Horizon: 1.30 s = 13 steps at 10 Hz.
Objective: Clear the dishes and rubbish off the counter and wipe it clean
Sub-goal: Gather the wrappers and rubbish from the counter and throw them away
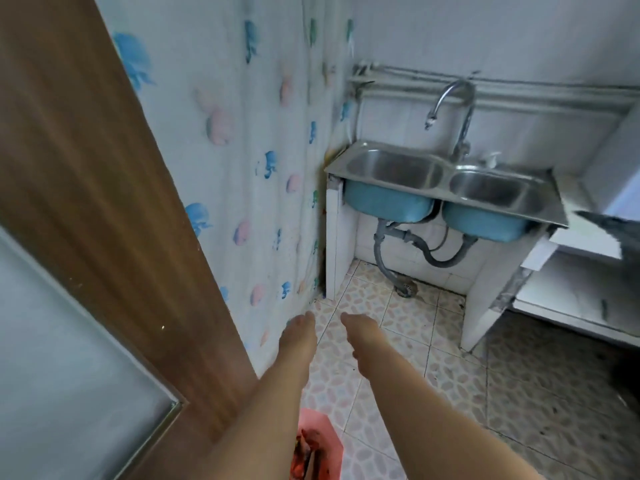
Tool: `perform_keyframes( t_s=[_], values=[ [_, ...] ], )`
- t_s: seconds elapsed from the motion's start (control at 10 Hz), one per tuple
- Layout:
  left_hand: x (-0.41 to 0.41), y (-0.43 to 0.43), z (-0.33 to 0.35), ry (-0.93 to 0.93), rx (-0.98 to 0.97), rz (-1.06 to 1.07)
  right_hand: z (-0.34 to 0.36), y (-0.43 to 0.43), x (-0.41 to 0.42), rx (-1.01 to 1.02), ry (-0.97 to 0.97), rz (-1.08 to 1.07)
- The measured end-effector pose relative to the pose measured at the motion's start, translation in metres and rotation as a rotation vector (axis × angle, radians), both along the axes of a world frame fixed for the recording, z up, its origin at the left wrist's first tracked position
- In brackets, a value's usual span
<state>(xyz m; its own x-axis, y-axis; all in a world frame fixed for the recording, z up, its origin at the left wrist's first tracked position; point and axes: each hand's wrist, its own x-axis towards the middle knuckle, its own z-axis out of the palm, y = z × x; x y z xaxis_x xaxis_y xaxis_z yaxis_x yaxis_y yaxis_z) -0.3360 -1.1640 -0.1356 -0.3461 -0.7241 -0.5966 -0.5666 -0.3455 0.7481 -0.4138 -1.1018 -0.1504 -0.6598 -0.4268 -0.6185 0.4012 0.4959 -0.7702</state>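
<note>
door (86,168): brown wood | wall covering (242,133): floral (blue, pink) | double sink (446,178): steel | floor (519,393): patterned tiles

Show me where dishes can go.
Both sink basins look bare: the left basin by the patterned wall, the right basin by the white shelves. The tiled floor before them is open. Drain hoses crowd the space underneath.

Left hand (300,331) and right hand (360,336) hang loose; 2-basin sink (446,174) ahead.
</note>
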Motion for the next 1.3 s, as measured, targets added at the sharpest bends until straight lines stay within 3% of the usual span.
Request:
perform_keyframes(
  t_s=[0.2, 0.5, 1.1, 1.3],
  values=[
    [-0.05, 0.058, 0.068, 0.113, -0.131, -0.232, 0.076, 0.083, -0.041, -0.165, 0.113, -0.214],
    [-0.12, 0.186, 0.116, 0.241, -0.195, -0.446, 0.119, 0.228, -0.093, -0.156, 0.247, -0.441],
    [-0.224, 0.503, 0.121, 0.398, -0.138, -0.853, 0.123, 0.572, -0.151, -0.23, 0.274, -0.972],
    [-0.244, 0.568, 0.12, 0.405, -0.102, -0.976, 0.121, 0.644, -0.152, -0.124, 0.28, -1.083]
  ],
)
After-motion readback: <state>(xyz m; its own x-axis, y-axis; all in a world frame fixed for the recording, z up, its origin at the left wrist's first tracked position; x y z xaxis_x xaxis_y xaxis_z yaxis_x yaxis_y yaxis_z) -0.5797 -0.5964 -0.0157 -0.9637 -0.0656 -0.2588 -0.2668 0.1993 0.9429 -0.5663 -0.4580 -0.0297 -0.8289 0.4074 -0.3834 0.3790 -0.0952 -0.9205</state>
